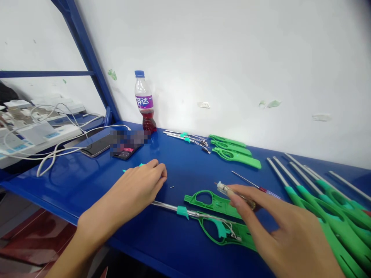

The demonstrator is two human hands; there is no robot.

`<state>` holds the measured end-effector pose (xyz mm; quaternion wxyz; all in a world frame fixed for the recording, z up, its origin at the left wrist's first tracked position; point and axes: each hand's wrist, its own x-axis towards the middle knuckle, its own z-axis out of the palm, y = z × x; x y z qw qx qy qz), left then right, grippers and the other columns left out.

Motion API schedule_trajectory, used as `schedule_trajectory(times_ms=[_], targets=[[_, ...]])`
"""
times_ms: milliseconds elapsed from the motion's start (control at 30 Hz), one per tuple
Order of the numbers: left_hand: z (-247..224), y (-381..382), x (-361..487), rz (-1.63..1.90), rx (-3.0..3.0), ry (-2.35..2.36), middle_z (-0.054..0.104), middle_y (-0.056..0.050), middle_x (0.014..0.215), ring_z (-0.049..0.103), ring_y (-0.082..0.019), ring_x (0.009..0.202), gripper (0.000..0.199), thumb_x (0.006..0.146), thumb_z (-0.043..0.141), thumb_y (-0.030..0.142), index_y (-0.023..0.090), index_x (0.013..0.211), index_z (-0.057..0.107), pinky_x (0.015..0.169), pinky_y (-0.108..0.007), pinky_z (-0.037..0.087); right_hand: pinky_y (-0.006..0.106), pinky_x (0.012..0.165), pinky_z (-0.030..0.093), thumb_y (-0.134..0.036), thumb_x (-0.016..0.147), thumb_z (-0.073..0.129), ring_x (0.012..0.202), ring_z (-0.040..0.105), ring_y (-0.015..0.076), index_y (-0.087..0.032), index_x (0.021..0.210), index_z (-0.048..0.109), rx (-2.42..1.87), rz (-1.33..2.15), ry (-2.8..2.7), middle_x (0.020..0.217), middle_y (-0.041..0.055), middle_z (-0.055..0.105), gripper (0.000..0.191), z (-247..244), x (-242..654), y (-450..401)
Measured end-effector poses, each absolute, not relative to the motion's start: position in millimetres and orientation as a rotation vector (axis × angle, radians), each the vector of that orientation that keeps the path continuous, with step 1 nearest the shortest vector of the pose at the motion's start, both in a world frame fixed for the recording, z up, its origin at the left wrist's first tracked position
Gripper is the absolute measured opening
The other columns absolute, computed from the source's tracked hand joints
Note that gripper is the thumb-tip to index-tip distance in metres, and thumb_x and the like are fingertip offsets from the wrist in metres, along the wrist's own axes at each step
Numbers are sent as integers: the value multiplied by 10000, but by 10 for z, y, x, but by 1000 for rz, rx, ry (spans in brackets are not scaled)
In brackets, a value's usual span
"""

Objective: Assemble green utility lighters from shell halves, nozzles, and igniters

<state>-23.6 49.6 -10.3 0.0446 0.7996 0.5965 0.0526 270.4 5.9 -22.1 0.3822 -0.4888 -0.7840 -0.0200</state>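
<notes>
My right hand (285,227) pinches a small clear lighter fuel tank (236,194) with a white valve end between thumb and fingers. Beneath it lies an opened green lighter casing half (247,236), holding a teal trigger (220,227), thin wires and a metal tube (166,206) with a teal collar. Another green casing half (223,204) rests just behind. My left hand (146,179) is low over the blue table, fingers curled down and together; whatever they hold is hidden. Small teal pieces (141,165) peek out behind it. A tiny screw (172,187) lies to its right.
Finished-looking green lighters (333,208) lie at right, near a screwdriver (255,184). Farther back are green casing halves (236,156) and wired metal tubes (185,137). A drink bottle (144,102), phones (100,144) and white cables (55,153) occupy the left.
</notes>
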Motion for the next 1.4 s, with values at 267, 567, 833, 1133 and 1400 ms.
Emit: schedule_trajectory(times_ms=[267, 567, 833, 1133, 1400], targets=[[22, 471, -128, 422, 2348, 1736, 745, 22, 781, 671, -228, 712, 192, 1020, 558, 342, 283, 945, 725, 626, -339, 383, 136, 380, 438, -404, 1082, 569, 496, 687, 89, -315, 1090, 711, -1287, 90, -1952, 779, -90, 793, 168, -199, 2711, 16], [9, 450, 33, 741, 2089, 1414, 807, 9, 936, 699, -142, 605, 262, 1062, 561, 423, 271, 1070, 775, 549, -250, 500, 135, 402, 478, -428, 1065, 592, 572, 734, 122, -291, 1091, 679, -1270, 171, -1923, 793, -50, 791, 165, -184, 2688, 20], [16, 413, 207, 850, 1428, 1009, 809, -74, 1063, 753, -136, 629, 262, 1035, 663, 463, 202, 1023, 646, 390, -150, 325, 103, 677, 588, -328, 1018, 694, 711, 764, 72, -339, 1112, 709, -1124, 67, -1973, 950, -107, 810, 96, -157, 2688, -30], [-46, 341, 285, 881, 1369, 993, 621, 50, 685, 457, -61, 528, 191, 928, 805, 378, 206, 934, 722, 450, -146, 328, 112, 817, 582, -236, 1020, 688, 887, 779, 67, -332, 1145, 672, -1031, 69, -2038, 1038, -109, 804, 159, -166, 2619, -26], [-39, 297, 322, 867, 1264, 891, 624, 29, 676, 486, -77, 571, 204, 931, 818, 383, 197, 903, 739, 465, -136, 361, 129, 812, 596, -238, 1019, 686, 883, 786, 83, -321, 1127, 679, -1045, 45, -2035, 1037, -97, 809, 137, -169, 2639, -46]])
